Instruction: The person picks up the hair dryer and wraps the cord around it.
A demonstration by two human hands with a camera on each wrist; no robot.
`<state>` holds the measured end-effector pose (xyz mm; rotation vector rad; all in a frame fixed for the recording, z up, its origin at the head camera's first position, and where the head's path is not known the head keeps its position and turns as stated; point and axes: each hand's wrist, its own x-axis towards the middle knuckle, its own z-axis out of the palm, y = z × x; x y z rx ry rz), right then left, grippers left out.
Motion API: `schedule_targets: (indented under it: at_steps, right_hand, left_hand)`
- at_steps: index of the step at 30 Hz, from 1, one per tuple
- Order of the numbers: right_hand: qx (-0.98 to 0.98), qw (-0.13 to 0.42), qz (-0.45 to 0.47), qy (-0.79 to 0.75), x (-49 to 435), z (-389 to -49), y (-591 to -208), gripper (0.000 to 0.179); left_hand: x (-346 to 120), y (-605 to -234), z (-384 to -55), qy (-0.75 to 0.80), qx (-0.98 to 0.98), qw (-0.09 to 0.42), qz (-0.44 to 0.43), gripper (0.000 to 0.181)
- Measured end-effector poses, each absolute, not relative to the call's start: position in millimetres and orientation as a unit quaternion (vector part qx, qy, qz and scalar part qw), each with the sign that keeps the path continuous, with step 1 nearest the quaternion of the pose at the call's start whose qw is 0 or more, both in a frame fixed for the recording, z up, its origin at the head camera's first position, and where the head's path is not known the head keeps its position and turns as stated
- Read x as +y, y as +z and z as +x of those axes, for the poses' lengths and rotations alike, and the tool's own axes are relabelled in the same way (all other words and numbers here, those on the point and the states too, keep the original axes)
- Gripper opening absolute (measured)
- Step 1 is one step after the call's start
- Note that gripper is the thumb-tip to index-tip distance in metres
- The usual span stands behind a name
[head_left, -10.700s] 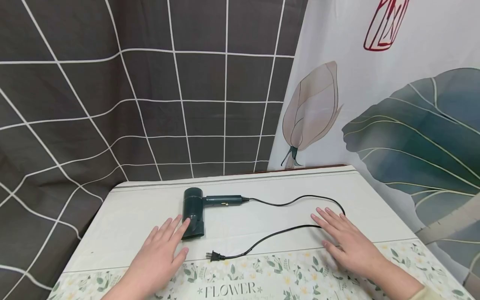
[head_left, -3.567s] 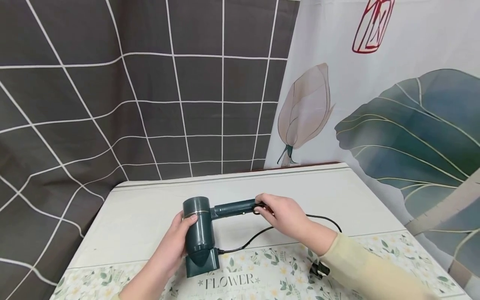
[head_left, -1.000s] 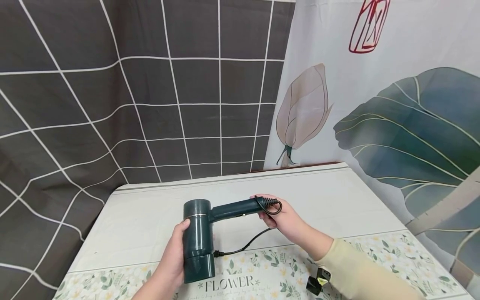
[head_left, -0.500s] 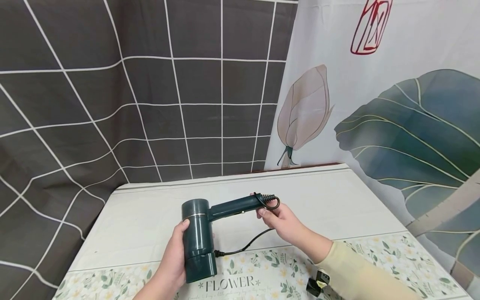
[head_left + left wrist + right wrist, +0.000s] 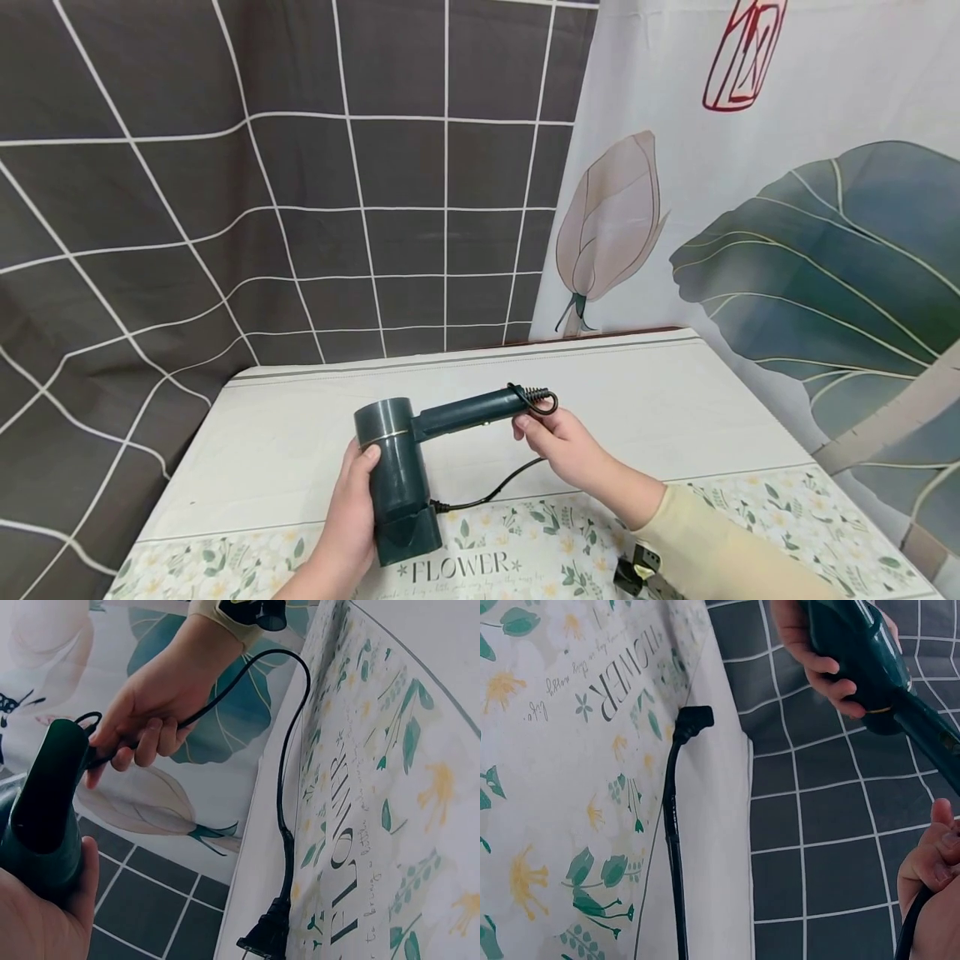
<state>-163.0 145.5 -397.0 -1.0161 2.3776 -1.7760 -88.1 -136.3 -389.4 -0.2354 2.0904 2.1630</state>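
Observation:
My left hand (image 5: 347, 521) grips the barrel of a dark green hair dryer (image 5: 397, 475), thumb along its near side. The dryer is held up over the table, its handle (image 5: 468, 412) pointing right and slightly upward. A loop of black power cord (image 5: 553, 404) wraps round the handle's end. My right hand (image 5: 566, 446) holds the cord just below that end, and in the left wrist view its fingers (image 5: 148, 742) curl round it. From there the cord droops to the two-pin plug (image 5: 268, 930), low over the table; in the right wrist view the plug (image 5: 696, 718) overlaps the tablecloth.
A white tablecloth (image 5: 600, 375) with a flowered, lettered front band covers the table. A dark checked curtain (image 5: 397, 233) hangs behind and on the left, a white leaf-printed one (image 5: 622, 75) on the right. A small black device (image 5: 637, 571) is strapped to the right wrist.
The dryer lay on the table under open hands at first; both hands then lifted it, and cord was looped round the handle. In the last second its barrel tilted, nozzle end swinging slightly right.

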Motion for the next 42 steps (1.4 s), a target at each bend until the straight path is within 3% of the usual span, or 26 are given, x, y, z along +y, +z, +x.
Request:
schedule_targets:
  at_steps: [10,18,25,42]
  right_hand:
    - [0.797,0.015,-0.283,-0.533,140,-159,-391,0.022]
    - [0.858,-0.005,-0.243,-0.453,137,-156,-386,0.022]
    - [0.881,-0.003,-0.221,-0.418,137,-146,-382,0.044]
    - [0.922,-0.065,-0.231,-0.305,144,-129,-371,0.022]
  left_hand:
    - [-133,-389,-84,0.724,0.685,0.026,-0.07,0.066]
    - [-131,-386,-83,0.715,0.696,0.017,-0.063,0.07]
    - [-132,-386,-84,0.71,0.7,0.018,-0.07,0.072]
    - [-140,-389,-88,0.705,0.705,0.016,-0.08,0.078]
